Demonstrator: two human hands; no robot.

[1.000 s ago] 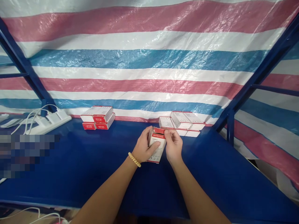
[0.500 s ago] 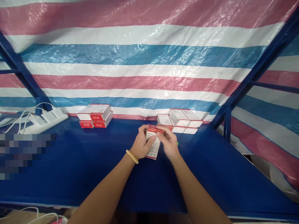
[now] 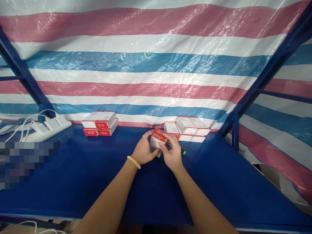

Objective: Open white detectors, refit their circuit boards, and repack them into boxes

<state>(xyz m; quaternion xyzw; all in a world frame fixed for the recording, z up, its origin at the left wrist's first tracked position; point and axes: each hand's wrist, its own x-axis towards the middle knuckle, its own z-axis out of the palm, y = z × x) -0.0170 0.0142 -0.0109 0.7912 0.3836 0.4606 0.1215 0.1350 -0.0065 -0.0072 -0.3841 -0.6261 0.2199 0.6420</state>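
Note:
Between my two hands is a small white and red cardboard box (image 3: 156,142) marked "DETECTOR", held above the middle of the table. Its red end faces up towards me and looks closed. My left hand (image 3: 143,149) wraps round the box's left side, the thumb across its lower front. On the right side, my right hand (image 3: 172,152) grips it near the red end, fingers along the edge and thumb on the front. Just beyond my right hand, a dark item with a bright green tip (image 3: 184,152) lies partly hidden.
Similar boxes are stacked at the back left (image 3: 99,123) and back right (image 3: 187,126) of the blue table (image 3: 97,182). A white power strip (image 3: 52,127) with plugs and cables lies far left. Behind hangs a striped plastic sheet (image 3: 146,61), with blue metal posts (image 3: 243,102) at both sides.
The box's open top flap has been folded down and its red end is now tilted up towards me. My right hand has shifted onto its side. The green-tipped item has come into view.

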